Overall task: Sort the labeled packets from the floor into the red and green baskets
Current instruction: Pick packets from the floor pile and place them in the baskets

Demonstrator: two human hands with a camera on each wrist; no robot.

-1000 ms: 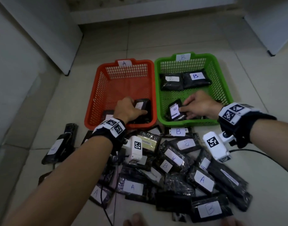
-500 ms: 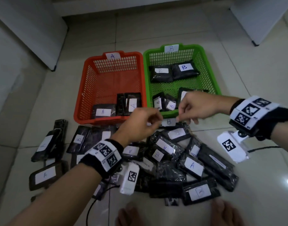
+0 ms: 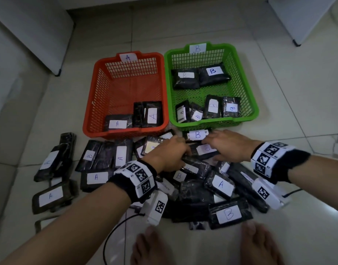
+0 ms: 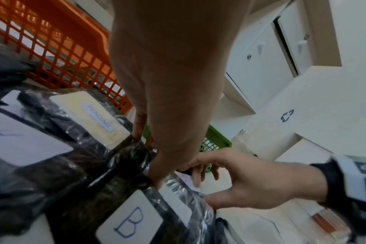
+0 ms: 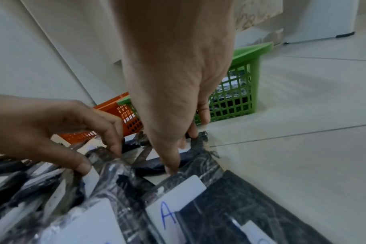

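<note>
The red basket [image 3: 124,131], tagged A, holds three black A packets. Several B packets lie in the green basket [image 3: 214,122], tagged B. In front of both, a pile of black labelled packets [image 3: 220,185] covers the floor. My left hand [image 3: 184,153] reaches down into the pile's middle, and in the left wrist view its thumb and fingers [image 4: 140,137] pinch the end of a black packet [image 4: 132,156]. My right hand [image 3: 210,148] is just beside it, thumb and fingers [image 5: 171,168] straddling another packet [image 3: 204,150] whose label is partly hidden.
A B packet [image 3: 197,134] lies against the green basket's front. More packets [image 3: 51,196] are spread to the left. Bare feet [image 3: 151,245] and a black cable [image 3: 114,232] are near the bottom. White cabinets [image 3: 30,31] stand at the back left and back right.
Both hands left the baskets, where packets now lie, drew back over the front rims and came down onto the pile, where each now takes hold of a packet.
</note>
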